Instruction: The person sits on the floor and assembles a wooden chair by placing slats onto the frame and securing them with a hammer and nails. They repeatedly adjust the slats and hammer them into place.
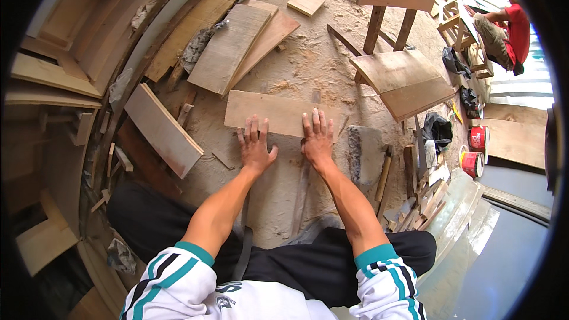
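A light wooden board [283, 106] lies crosswise in front of me, just above the dusty ground, over narrow wooden strips. My left hand [256, 149] rests on its near edge left of the middle, fingers spread and flat on the wood, thumb out to the side. My right hand [318, 137] lies on the board further right, its fingers stretched forward and its thumb partly hidden below the edge. Neither hand is wrapped round anything. Beneath the board, between my arms, a long narrow wooden strip [301, 192] runs toward me.
Stacked boards [231, 47] lie ahead on the left, another plank [163, 130] nearer. A wooden chair [409, 77] stands ahead right. Scrap wood [424, 204], a wooden-handled tool [384, 175], black bags [437, 130] and red cans [472, 163] sit rightward. A person in red [517, 32] sits far right.
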The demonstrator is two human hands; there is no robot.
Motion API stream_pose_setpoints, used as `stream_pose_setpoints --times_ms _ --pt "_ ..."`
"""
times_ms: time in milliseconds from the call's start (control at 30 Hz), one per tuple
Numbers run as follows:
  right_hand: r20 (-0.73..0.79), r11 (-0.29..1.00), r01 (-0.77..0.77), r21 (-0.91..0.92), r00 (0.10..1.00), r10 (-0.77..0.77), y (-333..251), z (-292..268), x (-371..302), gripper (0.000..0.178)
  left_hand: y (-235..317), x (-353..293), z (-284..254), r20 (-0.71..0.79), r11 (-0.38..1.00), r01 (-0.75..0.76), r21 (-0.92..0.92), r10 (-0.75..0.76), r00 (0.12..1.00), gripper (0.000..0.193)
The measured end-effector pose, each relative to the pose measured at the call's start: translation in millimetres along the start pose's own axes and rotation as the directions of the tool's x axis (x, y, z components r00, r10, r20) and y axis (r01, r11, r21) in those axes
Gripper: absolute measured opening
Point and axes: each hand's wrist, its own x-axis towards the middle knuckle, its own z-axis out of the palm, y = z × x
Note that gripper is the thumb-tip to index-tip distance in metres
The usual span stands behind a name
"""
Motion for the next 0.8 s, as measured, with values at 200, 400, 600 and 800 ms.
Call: stream_pose_setpoints --times_ms 200,400,600,800 --pt "0.132 0.995 -0.063 -0.076 0.989 0.073 -5 -8 -2 0.082 -2 7 -38 0.053 0.995 -0.102 0.021 0.101 0.993 0.079" --pt "0.41 0.941 -0.09 -0.327 0.883 0.227 -30 -31 15 0.104 -58 38 -89 -0.023 1.0 0.012 -0.008 -0.012 1.0 0.057" --pt "0.481 0.943 -0.191 -0.274 0.821 0.306 -46 -40 24 0.121 -135 30 -145 -0.077 0.565 0.825 0.005 -0.823 0.563 0.111" --pt "0.466 0.936 -0.24 -0.258 0.818 0.338 -57 -45 21 0.124 -172 16 -130 0.129 0.332 0.936 -0.115 -0.93 0.345 0.143"
